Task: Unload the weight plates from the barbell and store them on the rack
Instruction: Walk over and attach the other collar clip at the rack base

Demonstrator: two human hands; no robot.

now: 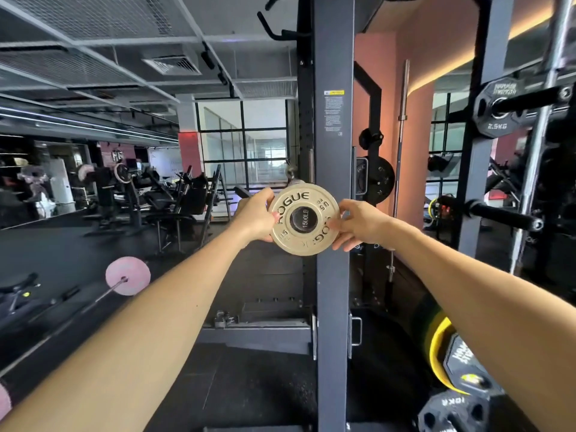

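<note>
A small tan plate marked ROGUE [304, 196] sits on the end of a bar whose black cap [304, 220] reads 1500LB. It hangs in front of the grey rack upright [333, 135]. My left hand [256, 216] grips the plate's left rim, thumb on its face. My right hand [358, 224] grips the right rim, fingers curled around the edge. Both arms reach straight out. The bar behind the plate is mostly hidden.
Storage pegs [501, 216] stick out of the right upright, one holding a black 2.5 kg plate [498, 110]. Yellow and black plates [448, 363] sit low right. A barbell with a pink plate [127, 279] lies on the floor at left. Gym machines [174, 201] fill the background.
</note>
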